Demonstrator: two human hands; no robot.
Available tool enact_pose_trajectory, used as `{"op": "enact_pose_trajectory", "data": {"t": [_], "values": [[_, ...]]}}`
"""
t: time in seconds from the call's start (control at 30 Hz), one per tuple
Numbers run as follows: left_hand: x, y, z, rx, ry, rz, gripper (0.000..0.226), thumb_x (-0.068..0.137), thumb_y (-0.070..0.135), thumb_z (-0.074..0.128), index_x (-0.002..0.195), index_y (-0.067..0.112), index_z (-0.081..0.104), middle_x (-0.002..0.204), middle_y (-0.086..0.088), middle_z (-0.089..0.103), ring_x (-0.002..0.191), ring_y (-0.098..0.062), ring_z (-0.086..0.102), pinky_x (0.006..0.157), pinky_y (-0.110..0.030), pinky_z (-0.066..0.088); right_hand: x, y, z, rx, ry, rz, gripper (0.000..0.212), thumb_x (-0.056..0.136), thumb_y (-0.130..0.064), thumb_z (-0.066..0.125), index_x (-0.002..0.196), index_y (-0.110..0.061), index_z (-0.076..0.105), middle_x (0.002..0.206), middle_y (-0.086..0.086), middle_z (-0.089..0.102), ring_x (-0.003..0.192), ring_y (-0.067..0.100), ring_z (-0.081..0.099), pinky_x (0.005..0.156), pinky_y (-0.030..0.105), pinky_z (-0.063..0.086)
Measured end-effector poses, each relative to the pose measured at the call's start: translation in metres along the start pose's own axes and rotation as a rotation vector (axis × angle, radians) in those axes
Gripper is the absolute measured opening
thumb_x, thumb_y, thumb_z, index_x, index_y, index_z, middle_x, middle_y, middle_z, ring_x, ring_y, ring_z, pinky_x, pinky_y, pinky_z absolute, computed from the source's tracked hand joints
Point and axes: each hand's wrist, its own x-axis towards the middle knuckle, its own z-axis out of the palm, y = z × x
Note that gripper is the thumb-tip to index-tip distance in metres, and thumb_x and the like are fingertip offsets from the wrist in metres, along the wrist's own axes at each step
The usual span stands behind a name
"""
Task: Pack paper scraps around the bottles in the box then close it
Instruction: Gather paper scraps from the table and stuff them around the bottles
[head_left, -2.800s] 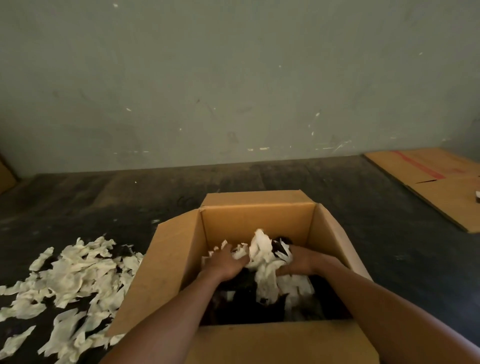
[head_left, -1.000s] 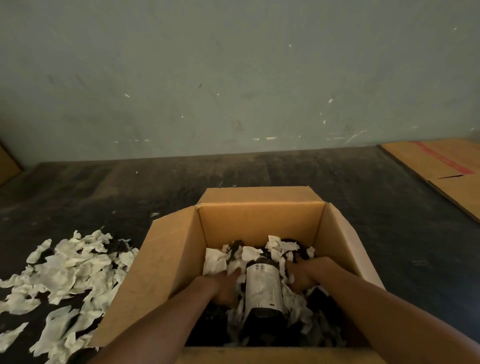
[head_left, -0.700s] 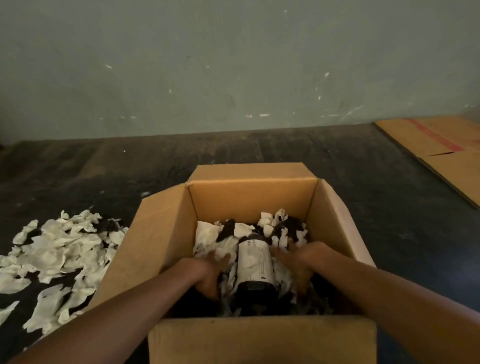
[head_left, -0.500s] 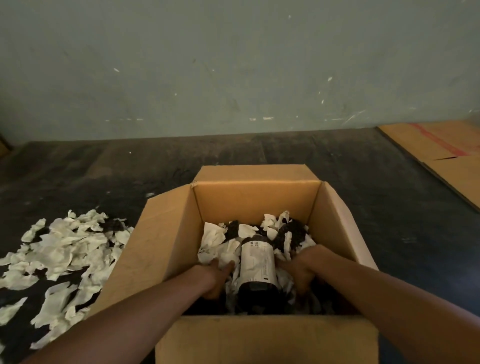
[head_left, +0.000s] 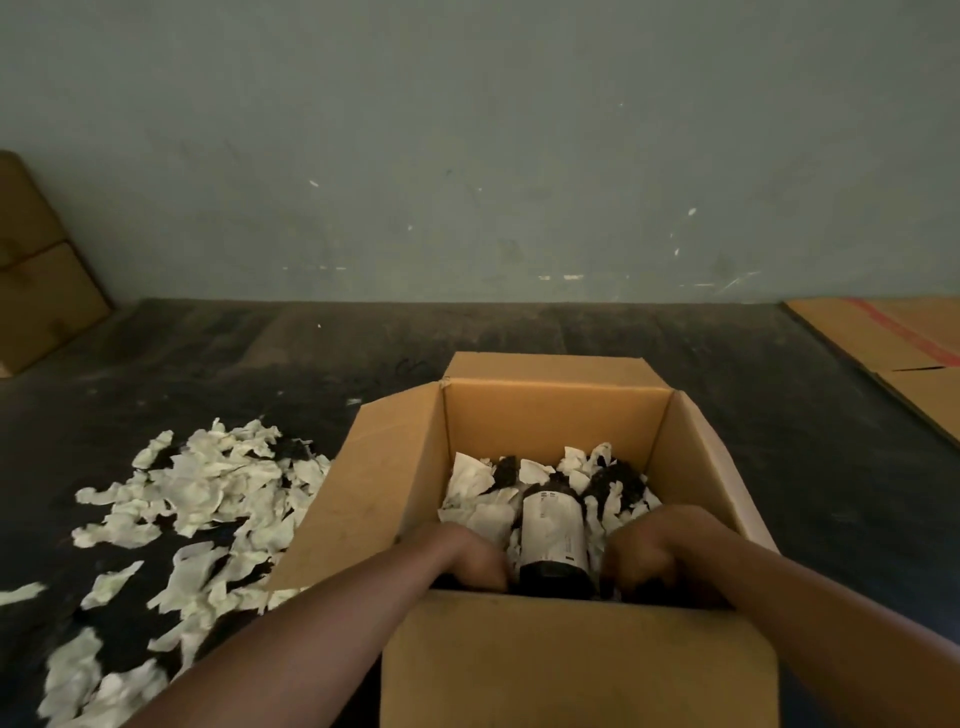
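Since a moment ago my hands have sunk nearer; left hand (head_left: 467, 558) and right hand (head_left: 657, 553) curl beside the fragile, slippery bottle (head_left: 553, 540), seemingly pressing soft paper scraps (head_left: 470, 486); their grip is hidden.

Open box (head_left: 545, 415), 1 labelled bottle (head_left: 553, 535) btwn left hand (head_left: 467, 556) & right hand (head_left: 654, 551), scraps (head_left: 208, 499) on floor (left).

A brown cardboard box (head_left: 550, 415) stands open on the dark floor (head_left: 779, 441), all four flaps up or folded outward. Inside, a dark bottle (head_left: 553, 540) with a white printed label lies on its side, neck toward the far wall of the box. Crumpled white paper scraps (head_left: 475, 488) fill the space around it. More scraps (head_left: 208, 493) lie strewn on the floor just left of the box.
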Motion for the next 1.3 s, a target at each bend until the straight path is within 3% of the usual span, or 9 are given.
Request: {"op": "enact_pose_trajectory", "data": {"t": [0.07,0.13,0.27,0.4,0.5,0.73,0.93,1.1,1.3], "values": [[-0.014,0.007,-0.012,-0.008,0.155,0.008,0.046,0.097,0.034,0.049,0.14,0.019,0.05,0.147,-0.004,0.048,0.131,-0.026,0.046,0.106,-0.042,0.039,-0.015,-0.004,-0.014,0.184,0.106,0.015,0.036,0.096,-0.021,0.052,0.13,-0.01,0.057,0.118,0.009,0.064,0.104,0.025,0.066,0.078,0.032,0.057],[-0.029,0.008,-0.023,0.017,0.297,-0.027,0.047,0.098,0.039,0.045,0.14,0.017,0.051,0.145,-0.006,0.049,0.127,-0.027,0.049,0.103,-0.04,0.042,-0.031,-0.011,-0.027,0.266,0.282,0.025,0.034,0.097,-0.023,0.048,0.128,-0.012,0.057,0.116,0.008,0.065,0.097,0.022,0.066,0.08,0.035,0.058],[-0.073,-0.001,-0.034,-0.109,0.627,0.032,0.05,0.099,0.05,0.036,0.136,0.02,0.053,0.136,-0.007,0.056,0.118,-0.027,0.055,0.098,-0.042,0.045,-0.066,-0.044,-0.039,0.272,0.629,0.017,0.051,0.098,-0.032,0.048,0.147,-0.021,0.038,0.148,0.006,0.044,0.131,0.025,0.046,0.109,0.04,0.039],[-0.13,-0.032,-0.016,-0.213,1.043,0.171,0.047,0.1,0.049,0.034,0.14,0.028,0.045,0.139,-0.004,0.054,0.122,-0.024,0.053,0.098,-0.043,0.046,-0.085,-0.103,-0.03,0.338,0.859,0.005,0.061,0.1,-0.038,0.045,0.154,-0.023,0.02,0.158,0.01,0.029,0.14,0.031,0.034,0.114,0.045,0.031],[-0.175,-0.071,0.014,-0.25,1.187,0.247,0.048,0.101,0.046,0.034,0.145,0.028,0.039,0.148,0.001,0.047,0.132,-0.021,0.047,0.103,-0.042,0.043,-0.087,-0.155,-0.016,0.354,0.963,0.009,0.064,0.099,-0.043,0.043,0.155,-0.026,0.016,0.162,0.009,0.018,0.145,0.037,0.023,0.115,0.053,0.026],[-0.235,-0.201,0.114,-0.308,1.231,0.083,0.053,0.1,0.046,0.036,0.149,0.025,0.03,0.156,-0.003,0.033,0.141,-0.022,0.034,0.112,-0.045,0.034,-0.075,-0.306,0.034,0.36,1.018,-0.092,0.064,0.1,-0.045,0.04,0.155,-0.032,0.009,0.164,0.01,0.0,0.148,0.039,0.004,0.116,0.053,0.018],[-0.235,-0.302,0.239,-0.528,1.07,-0.119,0.07,0.093,0.061,0.04,0.153,0.034,0.014,0.164,-0.003,0.01,0.15,-0.026,0.011,0.117,-0.055,0.021,-0.023,-0.41,0.133,0.417,0.897,-0.296,0.069,0.096,-0.051,0.046,0.153,-0.037,0.011,0.164,0.005,-0.002,0.149,0.033,0.0,0.117,0.052,0.02],[-0.209,-0.355,0.34,-0.601,0.825,-0.362,0.099,0.082,0.075,0.044,0.153,0.034,-0.01,0.163,-0.009,-0.011,0.148,-0.039,-0.005,0.119,-0.058,0.008,0.035,-0.427,0.202,0.363,0.642,-0.134,0.102,0.079,-0.073,0.055,0.147,-0.05,-0.019,0.158,0.005,-0.032,0.146,0.037,-0.022,0.116,0.061,0.006],[-0.183,-0.386,0.383,-0.506,0.788,-0.465,0.12,0.065,0.089,0.046,0.142,0.042,-0.034,0.157,-0.014,-0.03,0.144,-0.048,-0.015,0.118,-0.06,0.0,0.073,-0.427,0.209,0.341,0.644,0.022,0.119,0.062,-0.091,0.049,0.137,-0.05,-0.034,0.151,0.006,-0.043,0.142,0.04,-0.029,0.111,0.07,-0.006]]}}
